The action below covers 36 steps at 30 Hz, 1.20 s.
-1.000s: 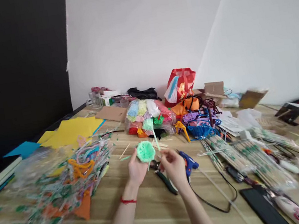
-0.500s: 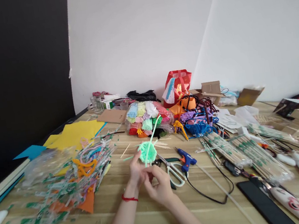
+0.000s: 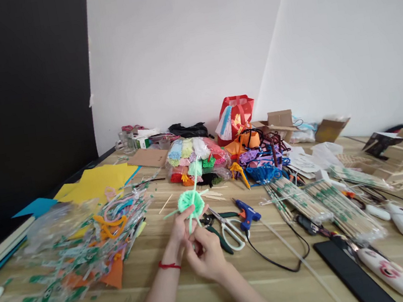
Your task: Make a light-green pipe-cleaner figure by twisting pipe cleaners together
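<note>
A small round basket-like piece of mint-green pipe cleaners (image 3: 191, 202) is held up above the table, loose stems sticking out of it. My left hand (image 3: 179, 227) grips it from the left and below, thumb against its side. Just under it, my right hand (image 3: 205, 250) is closed, thumb and fingers pinched at the lower end of a green stem. Close to the right hand lie scissors (image 3: 232, 230) with white handles and dark-handled pliers (image 3: 221, 239). A blue glue gun (image 3: 248, 213) rests beyond them.
Plastic wrappers and scraps (image 3: 96, 239) cover the left side. Bagged pipe cleaner bundles (image 3: 198, 156) sit at the back centre, beside tangled coloured pipe cleaners (image 3: 264, 159). Packs of wooden sticks (image 3: 340, 205) and a black bar (image 3: 353, 272) lie on the right.
The green piece has tipped, and its long stem now stands more upright. My right hand's fingers have closed in nearer to the stem's lower end. The whole view has shifted slightly.
</note>
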{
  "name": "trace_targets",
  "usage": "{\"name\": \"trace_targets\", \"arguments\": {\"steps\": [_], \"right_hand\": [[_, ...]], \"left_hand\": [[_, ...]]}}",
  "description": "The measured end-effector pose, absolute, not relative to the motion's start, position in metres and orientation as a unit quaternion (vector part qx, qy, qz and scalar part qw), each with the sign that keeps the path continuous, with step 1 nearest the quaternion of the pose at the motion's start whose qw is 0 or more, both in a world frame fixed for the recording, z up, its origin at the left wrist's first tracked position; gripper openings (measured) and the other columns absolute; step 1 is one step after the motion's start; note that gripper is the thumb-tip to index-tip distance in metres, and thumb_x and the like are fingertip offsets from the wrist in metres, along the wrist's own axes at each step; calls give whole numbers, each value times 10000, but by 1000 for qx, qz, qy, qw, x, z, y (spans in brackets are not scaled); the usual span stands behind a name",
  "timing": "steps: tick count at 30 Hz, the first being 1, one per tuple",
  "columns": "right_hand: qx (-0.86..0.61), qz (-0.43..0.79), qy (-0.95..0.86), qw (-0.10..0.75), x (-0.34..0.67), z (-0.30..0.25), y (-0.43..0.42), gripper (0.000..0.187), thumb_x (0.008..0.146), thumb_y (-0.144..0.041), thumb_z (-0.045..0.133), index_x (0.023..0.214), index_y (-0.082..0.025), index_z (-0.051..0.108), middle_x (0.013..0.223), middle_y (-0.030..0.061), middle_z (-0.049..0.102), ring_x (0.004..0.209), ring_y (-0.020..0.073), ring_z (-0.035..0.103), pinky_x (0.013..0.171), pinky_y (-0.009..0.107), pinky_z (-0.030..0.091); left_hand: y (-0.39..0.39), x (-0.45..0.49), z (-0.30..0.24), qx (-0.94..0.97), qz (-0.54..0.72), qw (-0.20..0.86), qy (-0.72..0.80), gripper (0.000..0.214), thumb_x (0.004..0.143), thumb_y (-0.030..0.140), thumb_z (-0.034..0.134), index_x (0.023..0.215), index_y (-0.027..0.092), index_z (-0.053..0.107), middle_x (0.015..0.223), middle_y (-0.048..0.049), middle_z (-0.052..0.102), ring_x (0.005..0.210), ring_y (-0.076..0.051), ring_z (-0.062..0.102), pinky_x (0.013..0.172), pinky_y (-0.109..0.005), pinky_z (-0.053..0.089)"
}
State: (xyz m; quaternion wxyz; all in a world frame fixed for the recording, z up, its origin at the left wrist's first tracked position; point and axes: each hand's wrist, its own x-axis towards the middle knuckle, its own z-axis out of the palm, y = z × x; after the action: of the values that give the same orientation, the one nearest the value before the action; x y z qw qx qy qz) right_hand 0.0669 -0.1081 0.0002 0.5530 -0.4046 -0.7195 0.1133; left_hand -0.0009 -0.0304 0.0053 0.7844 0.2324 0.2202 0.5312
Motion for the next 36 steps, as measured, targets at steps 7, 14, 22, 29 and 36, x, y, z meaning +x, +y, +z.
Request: {"name": "trace_targets", "arguments": {"steps": [7,14,22,29,36], "right_hand": [[-393,110,-736,539,66,1,-109,204,671,-155,449,560,-211,288,503,-57,298,460,90,318,466,226,247],[-370,132,-767,508,63,2,-113,175,602,-126,434,526,-215,304,479,-61,323,436,85,337,447,206,271],[-359,185,-769,495,68,10,-116,183,585,-136,424,478,-217,299,420,-75,305,375,71,287,396,188,271],[-348,269,-756,484,72,10,-116,219,720,-222,472,503,-196,452,414,-67,369,372,68,329,402,189,288],[-436,313,-525,661,88,6,-97,398,892,-459,338,852,-148,583,397,-86,385,314,75,343,354,189,285]], "left_hand": [[-31,-2,7,231,539,783,207,228,686,136,638,908,189,622,800,-30,713,854,-231,671,811,-377,531],[-29,-3,9,211,569,775,177,336,683,48,614,987,190,612,900,-27,714,912,-218,656,931,-410,468],[-24,-6,7,210,584,767,165,340,698,60,602,1004,208,608,949,-27,707,961,-218,637,956,-430,443],[-20,-6,5,218,596,745,204,328,689,67,604,984,211,610,934,-23,709,929,-210,650,895,-376,490],[-14,-7,-1,211,582,762,191,386,694,1,562,1012,217,597,989,-44,691,964,-214,637,889,-383,494]]}}
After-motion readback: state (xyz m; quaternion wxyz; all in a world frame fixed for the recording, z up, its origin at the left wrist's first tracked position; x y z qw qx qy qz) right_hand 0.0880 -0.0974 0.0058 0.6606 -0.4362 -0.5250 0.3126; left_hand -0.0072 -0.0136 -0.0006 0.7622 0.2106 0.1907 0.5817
